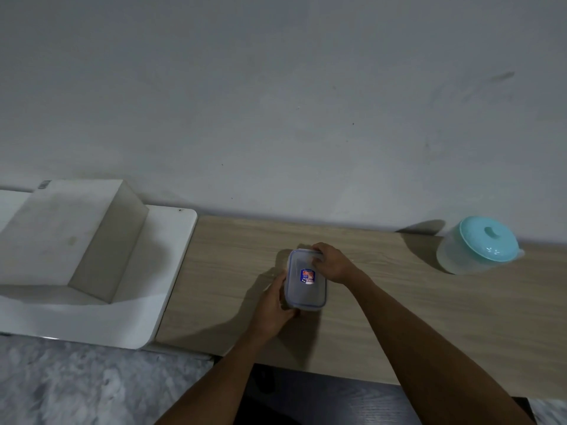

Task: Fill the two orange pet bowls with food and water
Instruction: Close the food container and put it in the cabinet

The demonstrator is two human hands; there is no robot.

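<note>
Clear rectangular plastic container w/ blue-edged lid [305,282] sits between both hands, long axis running away from the person. Left hand [274,305] grips its near-left side; right hand [333,263] curls over the far-right lid edge, prob. at a clip. It rests on the pale wood table [399,302]. Round teal-lidded tub [478,245] is well apart, far right. Orange bowls not in view.

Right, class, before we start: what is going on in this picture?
A person has both hands on a small clear container standing on the wooden table. The left hand grips its near side, and the right hand curls over its far end. It looks closed. A round tub with a teal lid stands apart by the wall. No orange bowls are in view.
</note>
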